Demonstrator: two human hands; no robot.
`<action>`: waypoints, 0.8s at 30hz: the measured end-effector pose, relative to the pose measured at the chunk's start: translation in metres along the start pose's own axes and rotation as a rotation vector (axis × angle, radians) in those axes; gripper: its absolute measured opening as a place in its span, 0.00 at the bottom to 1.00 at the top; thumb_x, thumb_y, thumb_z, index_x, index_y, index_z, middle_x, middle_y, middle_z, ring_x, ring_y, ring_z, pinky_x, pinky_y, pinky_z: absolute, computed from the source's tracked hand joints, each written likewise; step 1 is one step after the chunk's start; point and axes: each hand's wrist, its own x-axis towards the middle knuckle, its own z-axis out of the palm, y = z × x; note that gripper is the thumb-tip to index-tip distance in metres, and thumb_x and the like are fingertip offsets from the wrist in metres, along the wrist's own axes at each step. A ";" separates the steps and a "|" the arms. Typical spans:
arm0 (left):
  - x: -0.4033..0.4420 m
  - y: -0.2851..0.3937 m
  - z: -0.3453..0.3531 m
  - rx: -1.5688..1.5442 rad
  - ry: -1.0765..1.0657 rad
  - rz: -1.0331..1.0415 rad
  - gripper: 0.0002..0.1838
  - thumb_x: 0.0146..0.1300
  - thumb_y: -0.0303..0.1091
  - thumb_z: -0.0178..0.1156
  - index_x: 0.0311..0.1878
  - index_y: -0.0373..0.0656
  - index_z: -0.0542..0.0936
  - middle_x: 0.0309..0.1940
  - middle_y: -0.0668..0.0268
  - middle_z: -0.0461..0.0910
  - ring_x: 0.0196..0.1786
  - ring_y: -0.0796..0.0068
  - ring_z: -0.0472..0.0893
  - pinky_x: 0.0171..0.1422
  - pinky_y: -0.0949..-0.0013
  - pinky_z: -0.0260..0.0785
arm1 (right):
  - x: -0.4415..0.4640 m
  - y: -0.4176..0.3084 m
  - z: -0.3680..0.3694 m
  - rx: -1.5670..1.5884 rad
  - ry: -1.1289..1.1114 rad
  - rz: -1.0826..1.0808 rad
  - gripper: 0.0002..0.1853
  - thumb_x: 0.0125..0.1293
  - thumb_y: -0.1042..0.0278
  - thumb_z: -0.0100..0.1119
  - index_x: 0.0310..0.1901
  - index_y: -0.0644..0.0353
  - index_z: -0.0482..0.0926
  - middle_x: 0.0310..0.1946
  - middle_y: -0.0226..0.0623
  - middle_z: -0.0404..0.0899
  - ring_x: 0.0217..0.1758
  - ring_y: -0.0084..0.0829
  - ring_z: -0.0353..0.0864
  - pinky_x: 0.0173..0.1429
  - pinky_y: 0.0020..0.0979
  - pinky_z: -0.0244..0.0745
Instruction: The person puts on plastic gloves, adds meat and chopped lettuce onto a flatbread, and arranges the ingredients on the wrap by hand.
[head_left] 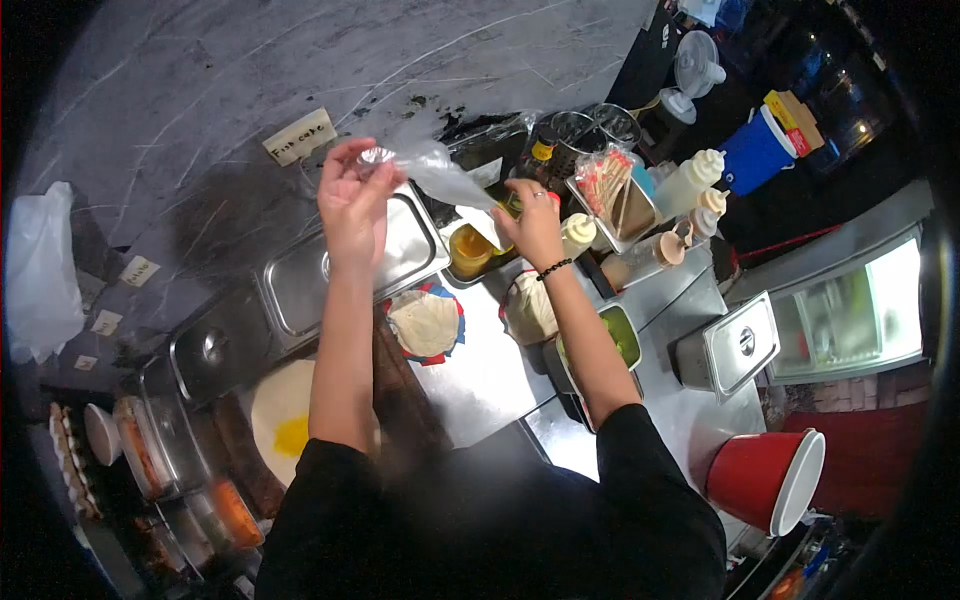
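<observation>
A clear plastic bag [440, 178] is stretched in the air between my two hands, slightly blurred. My left hand [356, 190] pinches its upper end, palm turned toward me. At the bag's lower end, the thumb and fingers of my right hand [533, 228] are closed on it. Beneath them lie a folded flatbread [424, 322] on red and blue paper and another wrapped flatbread [530, 308] near my right wrist. A round flat sheet of dough [275, 400] with a yellow patch [292, 437] lies beside my left forearm, which partly covers it.
Lidded steel pans [405, 240] line the wall on the left, below a paper label [300, 137]. Squeeze bottles [690, 185] and a tray of wrapped sticks [612, 195] stand at the right. Nearer me are a steel container [730, 347] and a red bucket [752, 480].
</observation>
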 end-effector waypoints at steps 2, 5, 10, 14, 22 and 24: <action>-0.012 -0.005 -0.004 -0.048 0.018 -0.090 0.17 0.64 0.20 0.57 0.55 0.43 0.71 0.45 0.66 0.77 0.46 0.73 0.78 0.56 0.62 0.72 | -0.004 -0.011 -0.011 0.100 0.018 0.003 0.36 0.52 0.60 0.70 0.63 0.58 0.68 0.61 0.46 0.68 0.65 0.47 0.67 0.66 0.45 0.61; -0.029 -0.004 0.001 -0.159 0.080 -0.202 0.17 0.65 0.20 0.55 0.56 0.44 0.70 0.44 0.67 0.77 0.44 0.73 0.79 0.56 0.55 0.74 | -0.012 -0.051 -0.038 0.422 -0.027 -0.112 0.47 0.49 0.58 0.73 0.69 0.59 0.58 0.69 0.51 0.58 0.73 0.50 0.56 0.74 0.45 0.53; -0.072 0.010 0.010 -0.324 -0.085 -0.462 0.13 0.66 0.24 0.57 0.53 0.43 0.72 0.43 0.67 0.78 0.44 0.74 0.79 0.53 0.62 0.73 | -0.038 -0.096 -0.057 0.655 -0.139 -0.317 0.21 0.55 0.70 0.70 0.51 0.58 0.77 0.65 0.46 0.68 0.67 0.43 0.68 0.67 0.38 0.64; -0.098 0.018 -0.008 -0.114 0.067 -0.430 0.09 0.64 0.20 0.57 0.46 0.40 0.75 0.39 0.64 0.80 0.41 0.74 0.80 0.48 0.69 0.74 | -0.099 -0.089 -0.074 1.137 -0.541 0.270 0.10 0.61 0.70 0.68 0.37 0.61 0.75 0.37 0.26 0.77 0.41 0.15 0.72 0.45 0.22 0.69; -0.144 0.015 -0.018 0.217 0.339 -0.378 0.12 0.60 0.18 0.62 0.45 0.38 0.75 0.36 0.63 0.80 0.38 0.77 0.80 0.43 0.75 0.75 | -0.169 -0.083 -0.080 0.546 -0.513 0.285 0.08 0.55 0.77 0.63 0.37 0.64 0.77 0.33 0.45 0.80 0.34 0.36 0.82 0.42 0.33 0.75; -0.151 0.013 -0.026 0.330 0.371 -0.312 0.12 0.59 0.20 0.64 0.46 0.38 0.75 0.36 0.64 0.80 0.37 0.79 0.81 0.40 0.77 0.75 | -0.183 -0.077 -0.075 0.506 -0.381 0.246 0.07 0.57 0.77 0.62 0.38 0.64 0.78 0.34 0.46 0.81 0.35 0.39 0.83 0.42 0.34 0.76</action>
